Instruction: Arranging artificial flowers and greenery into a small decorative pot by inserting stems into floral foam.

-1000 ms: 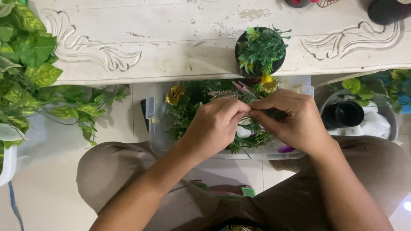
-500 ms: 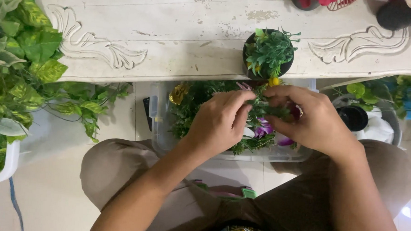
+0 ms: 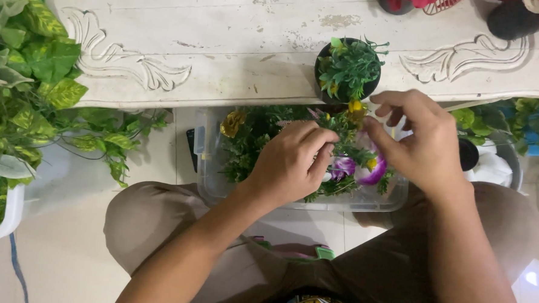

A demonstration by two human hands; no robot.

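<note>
Both hands pinch a sprig of artificial flowers (image 3: 355, 164): the left hand (image 3: 290, 164) is closed on its stems, the right hand (image 3: 418, 143) grips its top. It sits between them, above the clear plastic bin (image 3: 364, 201). Best to hold near the base so the petals stay uncrushed.

I see a whitewashed tabletop (image 3: 237, 53) with carved leaf scrolls and chipped brown patches. The small pot (image 3: 347, 70) is black with green sprigs. In the clear plastic bin (image 3: 364, 201) lie dark green foliage, purple-and-white flowers (image 3: 371, 173) and a yellow bloom (image 3: 231, 123). The trousers (image 3: 151, 219) are khaki.
</note>
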